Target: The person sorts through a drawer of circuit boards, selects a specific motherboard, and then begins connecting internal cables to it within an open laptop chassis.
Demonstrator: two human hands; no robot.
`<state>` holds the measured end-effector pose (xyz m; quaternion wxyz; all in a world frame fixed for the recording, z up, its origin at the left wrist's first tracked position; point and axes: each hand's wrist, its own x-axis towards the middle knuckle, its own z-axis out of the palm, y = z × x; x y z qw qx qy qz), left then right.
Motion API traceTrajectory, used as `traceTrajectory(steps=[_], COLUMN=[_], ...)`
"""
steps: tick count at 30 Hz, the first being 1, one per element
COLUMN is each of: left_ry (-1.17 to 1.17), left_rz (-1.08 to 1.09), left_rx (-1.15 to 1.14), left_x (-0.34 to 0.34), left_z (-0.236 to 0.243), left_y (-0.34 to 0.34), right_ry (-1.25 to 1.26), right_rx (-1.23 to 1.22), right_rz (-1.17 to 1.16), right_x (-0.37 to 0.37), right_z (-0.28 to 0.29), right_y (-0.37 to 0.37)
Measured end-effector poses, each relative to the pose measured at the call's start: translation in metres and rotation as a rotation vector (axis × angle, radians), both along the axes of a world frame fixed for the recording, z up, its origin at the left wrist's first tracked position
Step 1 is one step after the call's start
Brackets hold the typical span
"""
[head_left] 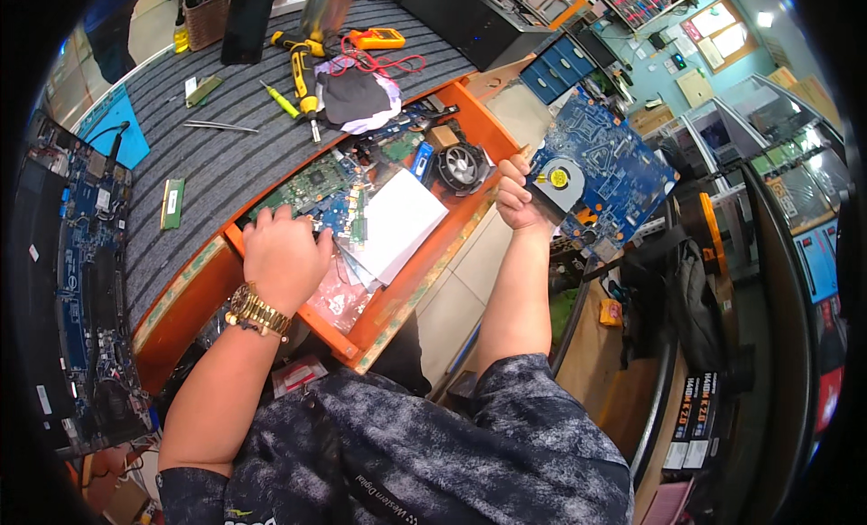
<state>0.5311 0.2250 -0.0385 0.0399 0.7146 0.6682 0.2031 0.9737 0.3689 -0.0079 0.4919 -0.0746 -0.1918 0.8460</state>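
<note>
My right hand (pixel 517 196) is raised beyond the drawer's right side, its fingers closed round the edge of a blue laptop motherboard (pixel 603 154) with a silver and black cooling fan (pixel 562 186) attached. My left hand (pixel 287 257) reaches into an open orange drawer (pixel 489 115), its thumb apart from the fingers. Its fingertips lie at green and blue circuit boards (pixel 318 183); what they touch is partly hidden. Beside them in the drawer are white papers (pixel 404 225), a round black fan cooler (pixel 461 167), a small blue box (pixel 421 160) and a clear pinkish bag (pixel 338 299).
On the striped grey mat (pixel 217 114) lie a yellow-black screwdriver (pixel 304 82), a yellow-green pen-shaped tool (pixel 279 98), tweezers (pixel 221 126), a memory module (pixel 172 204) and a multimeter (pixel 377 39). An opened laptop (pixel 86 290) stands at left, a black computer case (pixel 470 23) at the back.
</note>
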Motion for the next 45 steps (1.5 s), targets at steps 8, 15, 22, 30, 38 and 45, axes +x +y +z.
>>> traceTrajectory(steps=[8,15,22,30,38,45], left_ry=[0.003,0.029,0.015,0.011,0.045,0.026], left_rz=[0.002,-0.016,-0.008,-0.026,-0.005,0.002], left_rx=[0.034,-0.021,0.049,0.058,0.076,0.006], left_x=[0.001,0.008,-0.004,0.003,-0.003,-0.005], left_z=[-0.007,0.002,-0.004,-0.005,-0.005,-0.001], left_y=[0.001,0.000,0.000,0.002,0.002,0.000], right_ry=[0.082,-0.217,-1.472,-1.710,-1.576,-0.702], right_rx=[0.034,-0.055,-0.214,-0.230,-0.407,-0.291], right_rz=[0.075,-0.350,-0.845,-0.667,-0.529,-0.758], right_x=[-0.005,0.071,0.027,0.004,-0.076,-0.089], right_z=[0.007,-0.010,0.025,0.016,-0.018,-0.058], right_y=[0.004,0.026,0.058,0.122,0.180,0.200])
